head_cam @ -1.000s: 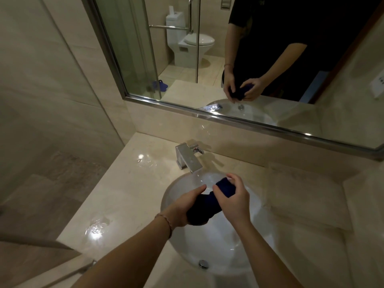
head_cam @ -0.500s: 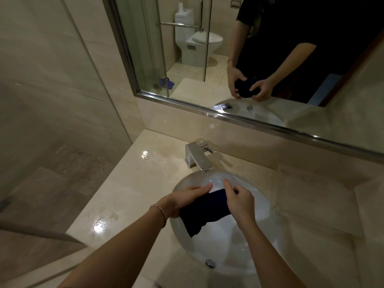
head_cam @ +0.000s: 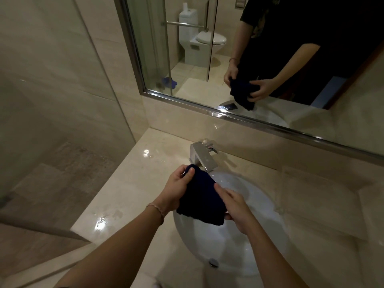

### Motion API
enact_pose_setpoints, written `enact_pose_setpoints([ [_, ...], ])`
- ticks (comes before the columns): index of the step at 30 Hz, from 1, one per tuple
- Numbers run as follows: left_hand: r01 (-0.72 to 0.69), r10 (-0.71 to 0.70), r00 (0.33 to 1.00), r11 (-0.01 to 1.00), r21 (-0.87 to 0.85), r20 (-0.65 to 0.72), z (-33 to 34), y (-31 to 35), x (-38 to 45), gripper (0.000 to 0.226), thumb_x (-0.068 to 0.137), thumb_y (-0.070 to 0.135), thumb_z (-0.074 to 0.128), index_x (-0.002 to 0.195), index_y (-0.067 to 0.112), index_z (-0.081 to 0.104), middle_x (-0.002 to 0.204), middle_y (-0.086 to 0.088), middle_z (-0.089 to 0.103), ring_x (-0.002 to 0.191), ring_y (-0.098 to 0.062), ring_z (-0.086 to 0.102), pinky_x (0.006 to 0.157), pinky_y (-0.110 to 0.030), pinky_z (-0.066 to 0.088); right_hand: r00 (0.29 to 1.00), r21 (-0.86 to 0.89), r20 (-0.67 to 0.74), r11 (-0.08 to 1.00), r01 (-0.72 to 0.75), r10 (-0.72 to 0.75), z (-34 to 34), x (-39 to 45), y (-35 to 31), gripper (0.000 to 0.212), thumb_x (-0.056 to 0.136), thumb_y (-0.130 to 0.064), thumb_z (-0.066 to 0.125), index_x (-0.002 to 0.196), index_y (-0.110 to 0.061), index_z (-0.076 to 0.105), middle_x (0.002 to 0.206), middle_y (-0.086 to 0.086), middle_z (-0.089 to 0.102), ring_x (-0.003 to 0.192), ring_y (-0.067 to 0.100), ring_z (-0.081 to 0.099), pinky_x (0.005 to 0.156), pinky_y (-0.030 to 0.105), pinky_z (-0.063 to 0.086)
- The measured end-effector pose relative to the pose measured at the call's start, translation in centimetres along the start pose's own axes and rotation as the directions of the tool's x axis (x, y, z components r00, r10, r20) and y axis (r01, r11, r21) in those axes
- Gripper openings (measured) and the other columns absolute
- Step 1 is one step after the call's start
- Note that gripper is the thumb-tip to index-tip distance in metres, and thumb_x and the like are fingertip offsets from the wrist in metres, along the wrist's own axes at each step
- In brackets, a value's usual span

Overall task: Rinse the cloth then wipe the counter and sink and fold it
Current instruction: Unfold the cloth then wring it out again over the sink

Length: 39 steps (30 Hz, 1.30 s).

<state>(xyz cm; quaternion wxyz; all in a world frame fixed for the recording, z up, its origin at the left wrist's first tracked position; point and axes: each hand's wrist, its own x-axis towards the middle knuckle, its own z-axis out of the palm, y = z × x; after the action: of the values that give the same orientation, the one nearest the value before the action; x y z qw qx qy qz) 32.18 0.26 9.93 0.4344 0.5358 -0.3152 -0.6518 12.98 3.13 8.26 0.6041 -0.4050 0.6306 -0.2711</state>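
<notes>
Faucet (head_cam: 202,157) just behind held cloth (head_cam: 199,196).

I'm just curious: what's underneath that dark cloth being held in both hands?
Under the dark cloth, gripped by the left hand and right hand, lies the white sink basin, with its drain showing nearer the camera. The patch of basin directly beneath the cloth is covered.

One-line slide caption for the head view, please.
Both hands, left hand and right hand, grip a dark blue cloth over the white sink below the faucet.
</notes>
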Motion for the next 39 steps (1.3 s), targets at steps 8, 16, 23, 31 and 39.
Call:
enact_pose_setpoints([
  [8, -0.027, 0.01, 0.993, 0.989, -0.148, -0.115, -3.1, 0.7, 0.2, 0.023, 0.104, 0.03, 0.055, 0.113, 0.01, 0.063, 0.106, -0.012, 0.072, 0.097, -0.028, 0.069, 0.08, -0.042, 0.06, 0.966, -0.14, 0.114, 0.959, 0.245, -0.23, 2.9, 0.5, -0.7, 0.029, 0.085, -0.035, 0.079, 0.106, -0.021, 0.066, 0.103, -0.001, 0.071, 0.096, 0.018, 0.069, 0.078, 0.031, 0.06],
  [16, 0.02, -0.021, 1.0, 0.994, -0.109, -0.006, -8.6, 3.2, -1.2, 0.034, 0.086, 0.033, 0.075, 0.108, 0.009, 0.065, 0.101, -0.015, 0.072, 0.09, -0.027, 0.07, 0.076, -0.037, 0.058, 0.93, -0.242, 0.068, 0.898, 0.367, -0.362, 4.9, 0.2, -3.9, 0.024, 0.088, -0.04, 0.075, 0.091, -0.019, 0.065, 0.091, 0.001, 0.068, 0.084, 0.019, 0.068, 0.067, 0.035, 0.061],
  [23, -0.002, -0.001, 0.999, 0.998, -0.066, -0.044, -13.2, 3.8, -2.7, 0.022, 0.097, 0.019, 0.066, 0.08, 0.016, 0.052, 0.079, -0.008, 0.064, 0.066, -0.018, 0.063, 0.053, -0.026, 0.053, 0.96, -0.233, 0.229, 0.949, 0.213, -0.159, 8.9, 0.8, -5.0, 0.034, 0.085, -0.045, 0.077, 0.105, -0.026, 0.058, 0.104, 0.004, 0.071, 0.088, 0.021, 0.073, 0.067, 0.037, 0.061],
  [31, 0.051, -0.053, 0.984, 0.999, -0.015, -0.168, -19.5, 3.3, -4.8, 0.016, 0.103, 0.025, 0.058, 0.094, 0.014, 0.052, 0.086, -0.01, 0.064, 0.065, -0.017, 0.063, 0.053, -0.027, 0.053, 0.858, -0.042, 0.478, 0.981, -0.191, 0.187, 14.1, -0.1, -5.7, 0.058, 0.086, -0.061, 0.067, 0.12, -0.014, 0.07, 0.112, 0.007, 0.076, 0.104, 0.027, 0.072, 0.095, 0.042, 0.056],
  [39, 0.172, 0.046, 0.926, 0.831, 0.529, -0.374, -26.1, -1.9, -3.5, 0.021, 0.102, 0.024, 0.059, 0.12, 0.013, 0.058, 0.115, -0.003, 0.066, 0.109, -0.028, 0.064, 0.091, -0.038, 0.052, 0.994, -0.615, 0.043, 0.786, -0.053, 0.101, 19.6, 3.2, -2.0, 0.091, 0.074, -0.085, 0.055, 0.127, -0.011, 0.052, 0.13, 0.011, 0.055, 0.117, 0.029, 0.057, 0.087, 0.037, 0.047],
])
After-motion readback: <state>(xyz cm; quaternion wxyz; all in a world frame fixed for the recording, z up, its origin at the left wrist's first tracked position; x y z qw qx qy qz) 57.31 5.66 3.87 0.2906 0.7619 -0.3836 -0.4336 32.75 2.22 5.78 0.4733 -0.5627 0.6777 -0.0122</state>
